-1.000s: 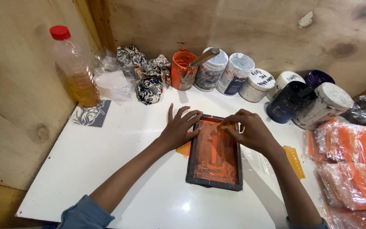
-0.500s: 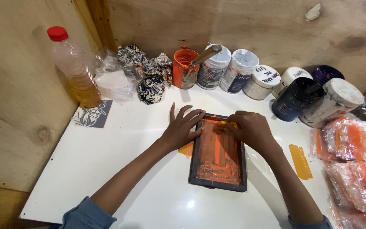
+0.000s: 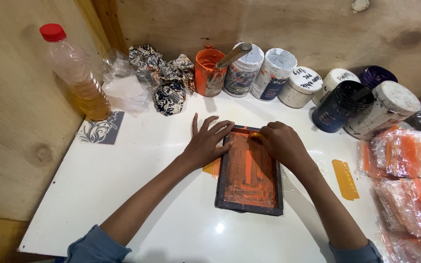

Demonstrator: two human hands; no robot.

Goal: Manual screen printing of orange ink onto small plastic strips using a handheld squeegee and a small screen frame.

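Head view, looking down: I am watching two bare hands working on a small dark-framed rectangular printing screen smeared with orange ink (image 3: 249, 170), lying flat on the white tabletop (image 3: 123, 185). Left hand (image 3: 208, 141) is pressing flat with fingers spread wide, fingertips resting on the frame's left edge. Right hand (image 3: 281, 142) is curling narrow over the screen's upper right corner; whether it is gripping anything I cannot tell. An orange scrap (image 3: 212, 168) is peeking out beside the frame's left side. A yellow plastic scraper (image 3: 345, 179) is lying apart to the right. Paint jars (image 3: 274, 74) are lining the plywood wall behind.
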